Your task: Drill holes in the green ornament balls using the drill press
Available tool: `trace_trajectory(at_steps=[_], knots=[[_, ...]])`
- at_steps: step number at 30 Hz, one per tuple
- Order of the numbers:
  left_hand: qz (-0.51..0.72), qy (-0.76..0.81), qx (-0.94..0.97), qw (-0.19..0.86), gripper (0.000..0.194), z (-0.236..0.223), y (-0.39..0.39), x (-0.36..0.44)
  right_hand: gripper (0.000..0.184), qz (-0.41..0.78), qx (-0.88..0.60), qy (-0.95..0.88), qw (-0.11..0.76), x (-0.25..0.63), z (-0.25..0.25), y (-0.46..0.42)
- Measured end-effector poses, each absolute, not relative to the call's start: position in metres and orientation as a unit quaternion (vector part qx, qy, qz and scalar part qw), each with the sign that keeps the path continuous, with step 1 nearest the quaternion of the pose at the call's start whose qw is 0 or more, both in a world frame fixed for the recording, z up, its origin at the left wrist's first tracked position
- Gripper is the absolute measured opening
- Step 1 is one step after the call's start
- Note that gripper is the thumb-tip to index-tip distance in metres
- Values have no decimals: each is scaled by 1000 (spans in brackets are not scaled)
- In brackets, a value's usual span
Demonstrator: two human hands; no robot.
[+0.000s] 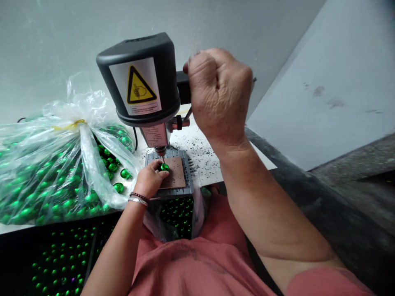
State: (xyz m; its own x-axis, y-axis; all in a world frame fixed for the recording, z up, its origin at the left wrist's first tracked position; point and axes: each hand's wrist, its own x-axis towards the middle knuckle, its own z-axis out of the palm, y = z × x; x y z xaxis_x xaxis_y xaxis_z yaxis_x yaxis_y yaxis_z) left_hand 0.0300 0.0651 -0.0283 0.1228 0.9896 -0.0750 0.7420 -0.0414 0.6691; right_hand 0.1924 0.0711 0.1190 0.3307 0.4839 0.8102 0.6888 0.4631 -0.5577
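Left hand (pixel 149 179), nearly closed, pinches a green ball (pixel 164 167) on the brown board (pixel 177 172), directly under the drill bit (pixel 163 159). At the ball's one o'clock, the right hand (pixel 220 96) is curled tight around a mostly hidden lever (pixel 188 113); at nine o'clock lies a bulging plastic bag (pixel 46 181).

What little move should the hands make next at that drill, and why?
Maybe ease the lever down slightly with the right hand, which looks closed around it, since the left hand steadies the green ball beneath the drill bit.
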Motion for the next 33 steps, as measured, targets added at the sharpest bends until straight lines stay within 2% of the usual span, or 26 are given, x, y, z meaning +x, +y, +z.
trace_trajectory(at_steps=[6, 10, 17, 26, 33], knots=[[170, 627, 721, 242, 38, -23, 66, 31, 30, -54, -543, -582, 603, 196, 128, 84], [174, 634, 713, 244, 40, -23, 66, 32, 31, -46, -514, -585, 626, 195, 125, 78], [180, 624, 721, 243, 41, -25, 67, 32, 30, -104, -428, -605, 663, 191, 95, 47], [174, 618, 725, 247, 40, -23, 67, 33, 23, -180, -417, -609, 650, 193, 61, 37], [164, 632, 714, 254, 42, -21, 67, 33, 24, -254, -428, -596, 631, 190, 47, 34]])
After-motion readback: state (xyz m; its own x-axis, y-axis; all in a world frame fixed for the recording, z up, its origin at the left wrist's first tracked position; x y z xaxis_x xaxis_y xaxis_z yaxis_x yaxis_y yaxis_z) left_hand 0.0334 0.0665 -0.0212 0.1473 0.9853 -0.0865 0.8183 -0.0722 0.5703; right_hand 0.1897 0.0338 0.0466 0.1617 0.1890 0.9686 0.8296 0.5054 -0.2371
